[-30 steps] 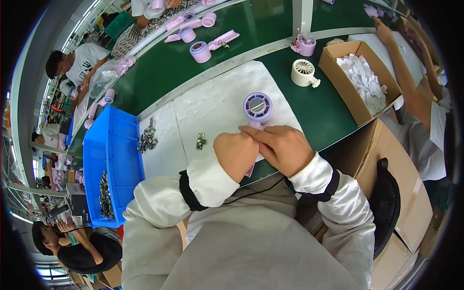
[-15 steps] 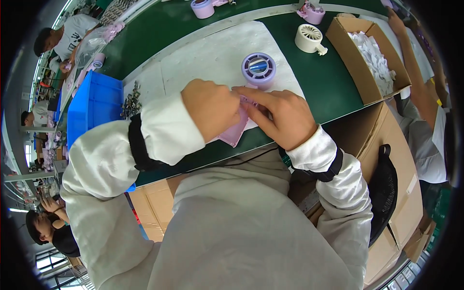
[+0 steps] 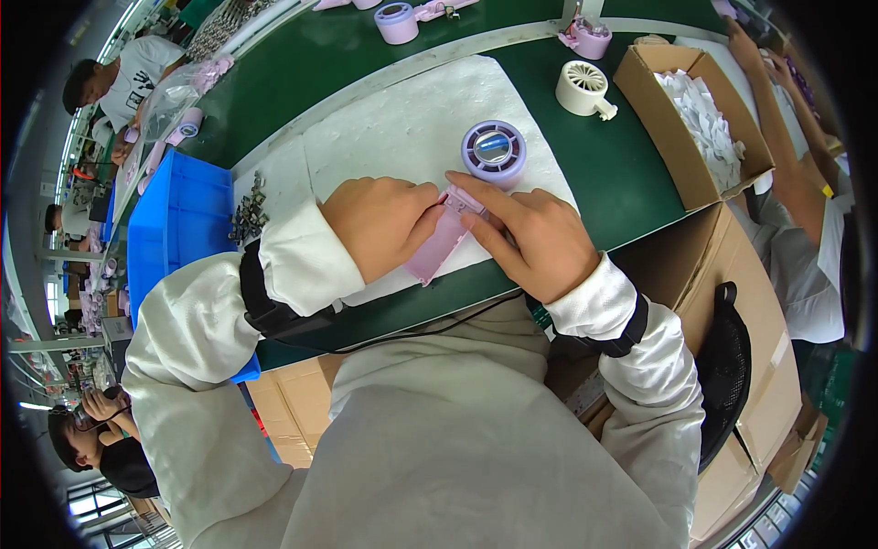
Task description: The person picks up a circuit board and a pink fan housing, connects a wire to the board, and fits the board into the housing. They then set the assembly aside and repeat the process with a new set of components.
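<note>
A pink-lilac plastic handle shell [image 3: 441, 247] lies slanted over the white mat, its hollow inside facing up. My left hand [image 3: 380, 224] grips it from the left, thumb and fingers closed on its upper edge. From the right, my right hand [image 3: 540, 238] pinches its upper end with thumb and index finger; any small part between those fingertips is too small to make out. Just beyond the fingertips stands a round lilac fan head [image 3: 494, 154] with a spoked ring. Whether it joins the handle is hidden by my fingers.
Small metal parts [image 3: 249, 212] lie beside a blue bin [image 3: 178, 206] at left. A cream fan housing [image 3: 583, 89] and a cardboard box [image 3: 654, 119] with white pieces stand at right. Pink fan parts [image 3: 397, 23] lie at the back. Co-workers sit on both sides.
My left hand has shifted left and turned, uncovering more of the handle's hollow side. My right fingers stay at its upper end. The whole view has moved slightly.
</note>
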The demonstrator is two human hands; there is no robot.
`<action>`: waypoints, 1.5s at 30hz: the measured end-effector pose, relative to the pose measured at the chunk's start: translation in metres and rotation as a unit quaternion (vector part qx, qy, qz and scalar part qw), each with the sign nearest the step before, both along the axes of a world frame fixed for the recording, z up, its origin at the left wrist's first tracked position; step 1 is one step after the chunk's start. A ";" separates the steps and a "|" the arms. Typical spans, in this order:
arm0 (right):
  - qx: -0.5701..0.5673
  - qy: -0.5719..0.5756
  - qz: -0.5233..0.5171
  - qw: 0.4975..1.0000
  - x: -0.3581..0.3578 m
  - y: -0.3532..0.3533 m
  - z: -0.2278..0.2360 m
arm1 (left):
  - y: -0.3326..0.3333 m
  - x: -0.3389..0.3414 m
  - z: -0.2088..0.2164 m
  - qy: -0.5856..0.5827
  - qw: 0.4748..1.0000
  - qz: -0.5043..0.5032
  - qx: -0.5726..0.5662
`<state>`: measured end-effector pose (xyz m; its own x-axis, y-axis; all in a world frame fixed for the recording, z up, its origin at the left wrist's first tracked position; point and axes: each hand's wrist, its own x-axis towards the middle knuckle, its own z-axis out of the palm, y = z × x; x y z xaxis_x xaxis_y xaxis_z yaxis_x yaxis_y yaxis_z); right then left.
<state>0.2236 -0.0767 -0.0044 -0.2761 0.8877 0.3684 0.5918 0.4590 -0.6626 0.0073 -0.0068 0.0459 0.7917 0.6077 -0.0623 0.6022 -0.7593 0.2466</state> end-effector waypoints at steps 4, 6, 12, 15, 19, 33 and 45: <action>-0.009 -0.002 -0.002 1.000 0.001 0.000 0.002 | -0.002 0.005 0.001 -0.002 1.000 0.019 0.003; -0.006 0.001 0.000 1.000 0.002 0.001 0.002 | -0.003 0.007 0.002 0.002 1.000 0.029 0.000; -0.006 0.003 -0.003 1.000 0.001 0.001 0.002 | 0.003 0.008 0.003 0.008 1.000 0.017 -0.007; 0.008 -0.008 -0.013 1.000 0.000 -0.001 0.003 | 0.008 0.008 0.014 0.019 1.000 -0.010 -0.013; 0.010 0.008 -0.045 0.999 0.000 -0.003 0.004 | 0.007 0.011 0.030 0.039 0.998 -0.030 -0.031; -0.027 0.073 -0.004 0.997 -0.003 -0.007 0.009 | -0.013 -0.002 0.030 0.107 0.987 -0.097 -0.066; 0.042 0.046 -0.029 0.998 -0.004 -0.007 0.002 | 0.044 -0.038 0.046 0.130 0.991 -0.017 -0.043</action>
